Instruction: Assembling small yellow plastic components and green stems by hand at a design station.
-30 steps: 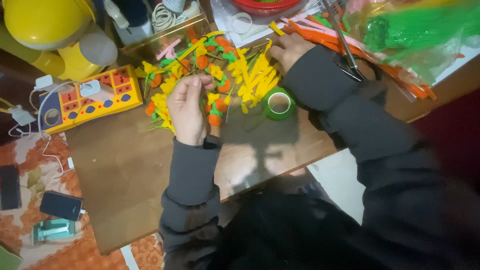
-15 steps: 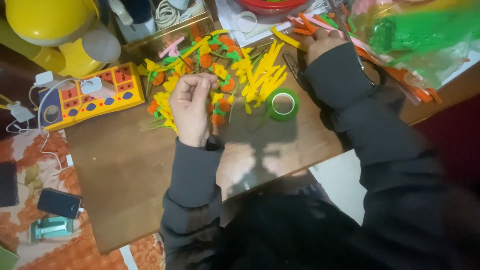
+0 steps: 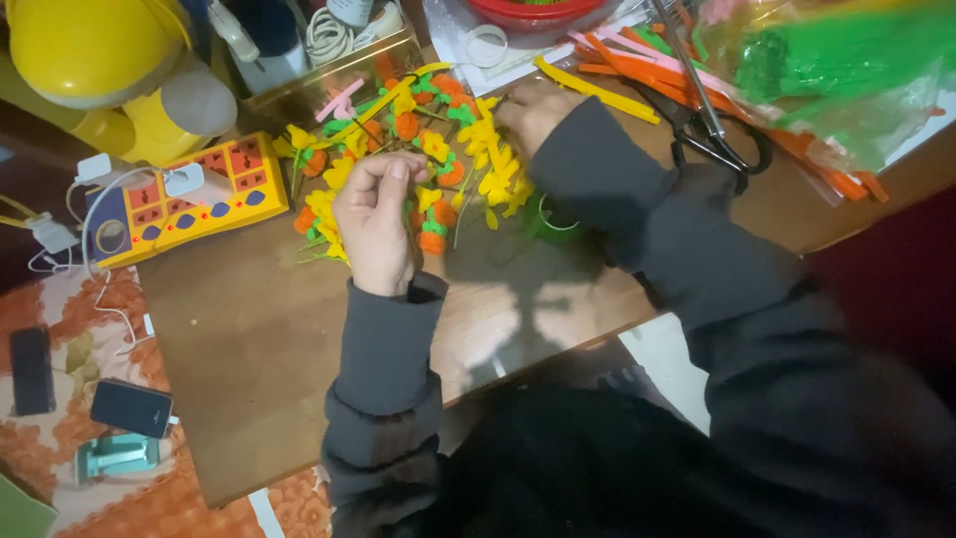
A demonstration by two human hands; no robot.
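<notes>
Pipe-cleaner flowers [image 3: 438, 149], yellow and orange, lie heaped near the table's [image 3: 249, 349] far edge. Left hand [image 3: 376, 224] pinches one stem between thumb and fingertips; right hand [image 3: 533, 112] rests curled in the heap, its grip unclear. Apparently mid-assembly; adding another piece calls for a fine pinch.

Craft flowers [image 3: 428, 149]: yellow and orange blooms on green stems, one pink piece among them. Loose strips [image 3: 637, 60]: orange, yellow, green and pink. Tape roll [image 3: 558, 224]: green, mostly hidden, so the shade is uncertain. Scissors [image 3: 717, 139]: black handles, silver blades. Power strip [image 3: 189, 204]: yellow body, red and blue sockets, white plugs. Lamp [image 3: 100, 60]: yellow with a grey section. Bowl [image 3: 538, 10]: red. Plastic bag [image 3: 846, 50]: clear, green contents. Table [image 3: 249, 339]: plain brown. Sleeves [image 3: 388, 349]: dark grey. Floor cloth [image 3: 100, 319]: orange and cream, patterned. Phones [image 3: 129, 406]: black.
</notes>
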